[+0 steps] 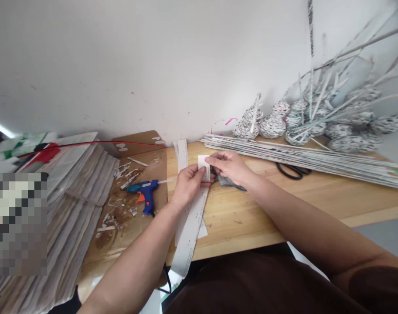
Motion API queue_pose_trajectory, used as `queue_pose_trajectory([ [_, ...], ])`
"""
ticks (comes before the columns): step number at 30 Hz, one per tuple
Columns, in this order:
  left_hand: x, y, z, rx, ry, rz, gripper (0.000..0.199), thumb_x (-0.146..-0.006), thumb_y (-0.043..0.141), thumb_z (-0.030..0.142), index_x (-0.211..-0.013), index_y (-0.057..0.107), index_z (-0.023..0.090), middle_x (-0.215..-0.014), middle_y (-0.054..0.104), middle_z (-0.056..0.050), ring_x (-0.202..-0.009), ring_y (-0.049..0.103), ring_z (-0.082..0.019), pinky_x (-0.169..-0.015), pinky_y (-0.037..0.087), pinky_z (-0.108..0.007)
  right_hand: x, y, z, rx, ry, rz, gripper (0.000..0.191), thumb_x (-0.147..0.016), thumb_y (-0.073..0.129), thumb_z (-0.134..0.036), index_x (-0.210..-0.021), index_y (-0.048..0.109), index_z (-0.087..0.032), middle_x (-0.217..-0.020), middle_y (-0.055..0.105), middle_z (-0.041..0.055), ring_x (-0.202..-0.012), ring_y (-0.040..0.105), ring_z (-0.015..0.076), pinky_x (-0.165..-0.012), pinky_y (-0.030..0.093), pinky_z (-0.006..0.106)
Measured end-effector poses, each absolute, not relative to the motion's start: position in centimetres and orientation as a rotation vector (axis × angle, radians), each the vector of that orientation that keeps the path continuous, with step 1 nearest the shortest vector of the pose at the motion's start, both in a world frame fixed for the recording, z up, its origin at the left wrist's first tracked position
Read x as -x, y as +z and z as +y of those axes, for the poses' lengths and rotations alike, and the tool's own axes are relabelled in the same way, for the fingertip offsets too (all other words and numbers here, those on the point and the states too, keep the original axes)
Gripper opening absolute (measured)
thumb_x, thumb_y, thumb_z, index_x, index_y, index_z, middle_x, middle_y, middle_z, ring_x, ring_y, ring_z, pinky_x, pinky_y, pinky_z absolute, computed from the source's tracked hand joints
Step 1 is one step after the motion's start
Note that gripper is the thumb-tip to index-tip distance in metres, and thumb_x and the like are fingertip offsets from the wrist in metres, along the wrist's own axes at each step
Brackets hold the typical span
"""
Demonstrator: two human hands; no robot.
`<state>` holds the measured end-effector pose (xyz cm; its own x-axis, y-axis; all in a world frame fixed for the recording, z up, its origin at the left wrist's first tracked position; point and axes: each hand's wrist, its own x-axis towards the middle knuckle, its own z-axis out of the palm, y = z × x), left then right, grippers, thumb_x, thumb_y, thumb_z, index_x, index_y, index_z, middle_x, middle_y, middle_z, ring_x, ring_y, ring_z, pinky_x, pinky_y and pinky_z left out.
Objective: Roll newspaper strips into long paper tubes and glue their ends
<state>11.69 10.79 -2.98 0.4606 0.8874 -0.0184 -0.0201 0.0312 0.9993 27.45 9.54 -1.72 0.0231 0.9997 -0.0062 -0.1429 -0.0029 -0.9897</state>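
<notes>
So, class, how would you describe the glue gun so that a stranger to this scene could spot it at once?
Start at the wooden table and find the stained brown cardboard between the paper stack and the person's left hand. There, among scattered white scraps, lies the glue gun. Its blue body and orange trigger set it apart from them.

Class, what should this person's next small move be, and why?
Perhaps press down the upper end of the printed paper strip with the right hand: it looks doubled over there, and the left hand pinches it.
</notes>
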Motion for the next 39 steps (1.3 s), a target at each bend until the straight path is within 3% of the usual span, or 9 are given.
queue_pose_trajectory([
  [22, -11.7, -2.9, 10.5, -1.363, 0.816, 0.815, 0.037, -0.081, 0.062, 0.046, -0.097, 0.067, 0.013, -0.088, 0.073, -0.011, -0.079, 0.070, -0.022, -0.066, 0.058, -0.033, -26.9, -2.0, 9.6, 1.102, 1.280, -0.994, 0.026, -0.060, 0.080, -0.035, -0.065, 0.065, -0.014, -0.045, 0.049, -0.0060, -0.036, 0.036, 0.0036, -0.034, 0.027, 0.018],
  [29, -11.7, -2.8, 10.7, -1.366, 0.822, 0.841, 0.039, -0.080, 0.063, 0.047, -0.096, 0.067, 0.012, -0.084, 0.073, -0.010, -0.076, 0.070, -0.022, -0.065, 0.058, -0.033, -27.1, -2.2, 9.6, 1.090, 1.249, -1.092, 0.030, -0.067, 0.074, -0.043, -0.070, 0.065, -0.014, -0.050, 0.052, -0.0046, -0.041, 0.043, 0.0061, -0.039, 0.035, 0.020],
  [34, -11.7, -2.8, 10.8, -1.368, 0.815, 0.862, 0.037, -0.080, 0.062, 0.046, -0.094, 0.067, 0.012, -0.083, 0.073, -0.010, -0.074, 0.070, -0.022, -0.064, 0.058, -0.032, -27.4, -2.2, 9.6, 1.101, 1.237, -1.160, 0.030, -0.072, 0.070, -0.043, -0.068, 0.064, -0.014, -0.050, 0.047, -0.0063, -0.040, 0.035, 0.0035, -0.037, 0.025, 0.018],
  [39, -11.7, -3.0, 10.9, -1.364, 0.816, 0.860, 0.036, -0.080, 0.062, 0.046, -0.094, 0.067, 0.013, -0.083, 0.073, -0.010, -0.074, 0.070, -0.022, -0.064, 0.058, -0.032, -27.3, -2.1, 9.7, 1.095, 1.300, -1.075, 0.028, -0.066, 0.074, -0.040, -0.066, 0.064, -0.013, -0.048, 0.046, -0.0057, -0.041, 0.036, 0.0043, -0.035, 0.020, 0.017],
])
